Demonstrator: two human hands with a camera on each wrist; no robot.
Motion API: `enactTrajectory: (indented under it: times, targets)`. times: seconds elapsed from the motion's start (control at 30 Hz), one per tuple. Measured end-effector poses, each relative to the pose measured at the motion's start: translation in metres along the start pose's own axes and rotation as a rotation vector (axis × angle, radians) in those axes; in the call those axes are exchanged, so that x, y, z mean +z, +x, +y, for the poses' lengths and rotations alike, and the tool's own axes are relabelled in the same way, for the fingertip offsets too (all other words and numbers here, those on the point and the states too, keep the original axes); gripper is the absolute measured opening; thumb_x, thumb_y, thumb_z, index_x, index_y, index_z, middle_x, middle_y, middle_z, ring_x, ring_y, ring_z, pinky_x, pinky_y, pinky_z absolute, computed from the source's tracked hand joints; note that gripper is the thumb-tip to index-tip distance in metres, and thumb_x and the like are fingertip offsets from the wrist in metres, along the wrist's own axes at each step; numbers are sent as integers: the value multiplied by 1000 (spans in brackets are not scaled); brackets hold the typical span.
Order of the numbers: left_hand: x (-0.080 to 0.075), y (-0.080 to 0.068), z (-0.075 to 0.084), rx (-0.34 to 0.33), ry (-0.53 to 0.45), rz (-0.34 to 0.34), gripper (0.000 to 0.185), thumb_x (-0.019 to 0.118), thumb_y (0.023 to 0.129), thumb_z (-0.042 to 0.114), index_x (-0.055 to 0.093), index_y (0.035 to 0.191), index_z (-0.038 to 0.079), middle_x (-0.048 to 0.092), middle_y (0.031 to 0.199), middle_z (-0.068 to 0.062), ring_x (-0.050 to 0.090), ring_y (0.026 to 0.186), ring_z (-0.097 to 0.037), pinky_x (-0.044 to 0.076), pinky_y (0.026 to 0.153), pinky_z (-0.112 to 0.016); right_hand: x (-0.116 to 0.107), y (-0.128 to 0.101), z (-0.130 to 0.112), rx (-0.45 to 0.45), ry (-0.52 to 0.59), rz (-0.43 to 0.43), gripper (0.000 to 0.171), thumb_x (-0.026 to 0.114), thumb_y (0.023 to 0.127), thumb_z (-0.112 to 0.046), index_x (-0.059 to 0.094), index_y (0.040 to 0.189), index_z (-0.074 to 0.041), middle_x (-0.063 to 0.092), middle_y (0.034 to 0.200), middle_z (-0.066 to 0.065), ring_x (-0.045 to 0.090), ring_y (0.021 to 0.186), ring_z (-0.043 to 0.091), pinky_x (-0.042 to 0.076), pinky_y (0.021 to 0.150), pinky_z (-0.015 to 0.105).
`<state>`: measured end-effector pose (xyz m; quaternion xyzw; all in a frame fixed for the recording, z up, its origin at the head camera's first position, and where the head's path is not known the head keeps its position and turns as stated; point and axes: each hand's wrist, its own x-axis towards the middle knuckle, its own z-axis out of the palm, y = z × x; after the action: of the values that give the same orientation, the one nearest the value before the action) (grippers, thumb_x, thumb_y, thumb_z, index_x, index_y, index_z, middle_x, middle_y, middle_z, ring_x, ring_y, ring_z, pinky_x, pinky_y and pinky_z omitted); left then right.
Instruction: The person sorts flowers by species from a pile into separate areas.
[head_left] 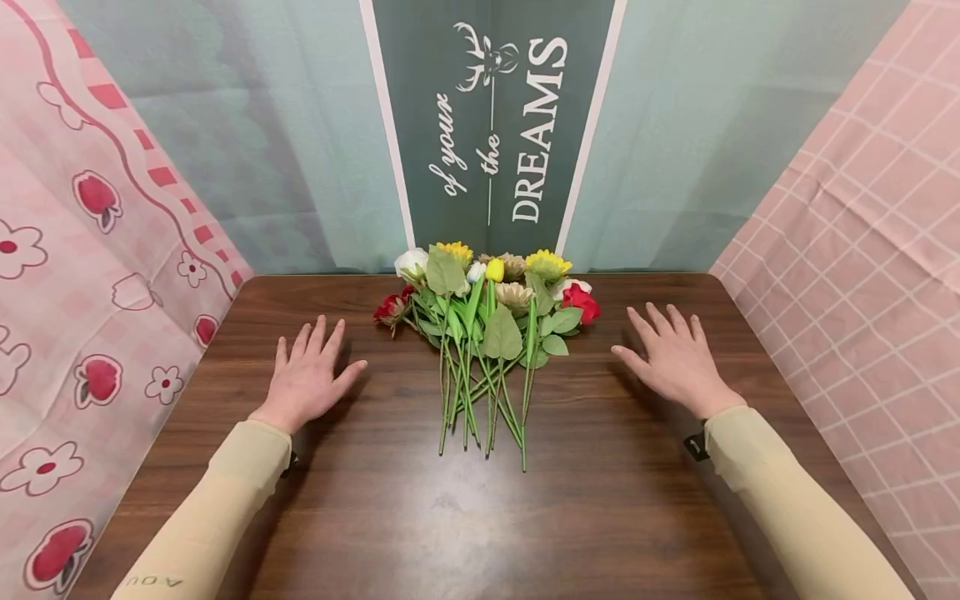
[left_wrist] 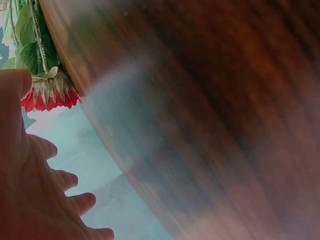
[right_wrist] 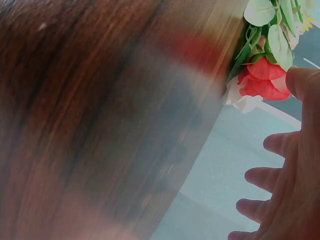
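A heap of artificial flowers lies at the back middle of the table, stems toward the person. In it are a red rose [head_left: 581,302], a white rose [head_left: 412,263], yellow sunflowers [head_left: 548,265], a yellow tulip [head_left: 495,269], beige blooms [head_left: 513,296] and a dark red flower [head_left: 393,308]. Left of the heap, the left hand [head_left: 306,375] is spread palm down, fingers apart, holding nothing. The right hand [head_left: 675,358] mirrors it on the other side, thumb toward the flowers. In the left wrist view a red flower [left_wrist: 49,92] shows beyond the thumb; in the right wrist view, the red rose [right_wrist: 265,79].
The brown wooden table [head_left: 450,533] reaches back to a blue-green curtain [head_left: 285,125] with a dark lettered panel [head_left: 487,125]. A pink patterned cloth [head_left: 90,292] hangs on the left, a pink checked cloth [head_left: 862,250] on the right.
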<state>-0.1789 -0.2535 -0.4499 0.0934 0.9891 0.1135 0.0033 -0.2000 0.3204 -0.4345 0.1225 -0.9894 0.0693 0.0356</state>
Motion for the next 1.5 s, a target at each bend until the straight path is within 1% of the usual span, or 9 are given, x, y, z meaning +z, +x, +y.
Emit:
enactTrajectory:
  times: [0.13, 0.23, 0.4, 0.57, 0.7, 0.8, 0.97, 1.13, 1.5]
  targets:
    - [-1, -5, -3, 9, 4, -35, 88, 38, 102, 68, 21, 164, 8, 11, 167, -28, 12, 150, -51, -1, 115, -75, 1, 8, -14, -75, -30, 26, 84, 43, 100, -69, 34, 161, -12, 28, 163, 24, 16, 150, 50, 2, 118, 70]
    - [-3, -12, -6, 17, 15, -61, 86, 42, 103, 65, 22, 163, 7, 12, 166, -29, 13, 150, -52, 0, 114, -75, 0, 22, -41, -189, -69, 45, 78, 49, 100, -65, 38, 160, -16, 27, 165, 18, 15, 152, 46, -3, 120, 65]
    - [-3, -21, -11, 30, 28, -69, 82, 48, 104, 57, 24, 163, 5, 14, 165, -30, 15, 149, -53, 3, 114, -75, 0, 53, -116, -455, -137, 36, 70, 56, 99, -59, 44, 157, -21, 26, 167, 13, 14, 153, 42, -11, 120, 59]
    - [2, -21, -8, 55, 57, -62, 75, 55, 104, 44, 27, 162, 4, 18, 164, -31, 20, 147, -53, 11, 114, -75, 9, 84, -197, -672, -258, -48, 68, 47, 101, -63, 41, 159, -28, 19, 169, 9, 6, 155, 40, -12, 118, 63]
    - [3, -19, -1, 74, 63, -52, 72, 57, 104, 38, 29, 161, 4, 21, 163, -32, 22, 147, -53, 14, 113, -75, 22, 106, -240, -730, -366, -152, 67, 37, 102, -68, 34, 161, -36, 14, 171, 7, 3, 155, 39, -5, 117, 70]
    - [3, -18, 7, 91, 52, -43, 72, 58, 103, 37, 29, 161, 4, 21, 163, -31, 22, 147, -52, 14, 113, -75, 31, 117, -256, -680, -403, -263, 68, 31, 101, -72, 30, 161, -41, 10, 172, 3, 3, 156, 38, 2, 117, 72]
    - [3, -15, 21, 125, 35, -30, 74, 59, 103, 39, 29, 161, 6, 21, 164, -29, 23, 147, -51, 15, 114, -74, 44, 119, -255, -579, -409, -374, 73, 24, 99, -77, 22, 163, -42, 14, 171, 0, 3, 156, 38, 7, 116, 74]
    - [5, -11, 41, 178, 28, -13, 74, 61, 102, 39, 30, 161, 7, 21, 165, -26, 24, 148, -48, 15, 115, -72, 49, 107, -234, -557, -405, -354, 78, 20, 99, -76, 17, 165, -35, 18, 170, 0, 5, 156, 37, 8, 116, 74]
    - [15, -7, 114, 376, 17, 9, 75, 60, 102, 46, 31, 162, 13, 23, 167, -18, 25, 151, -40, 18, 119, -67, 41, 72, -133, -532, -280, -295, 75, 27, 102, -72, 25, 164, -31, 22, 169, 3, 7, 155, 38, 3, 116, 73]
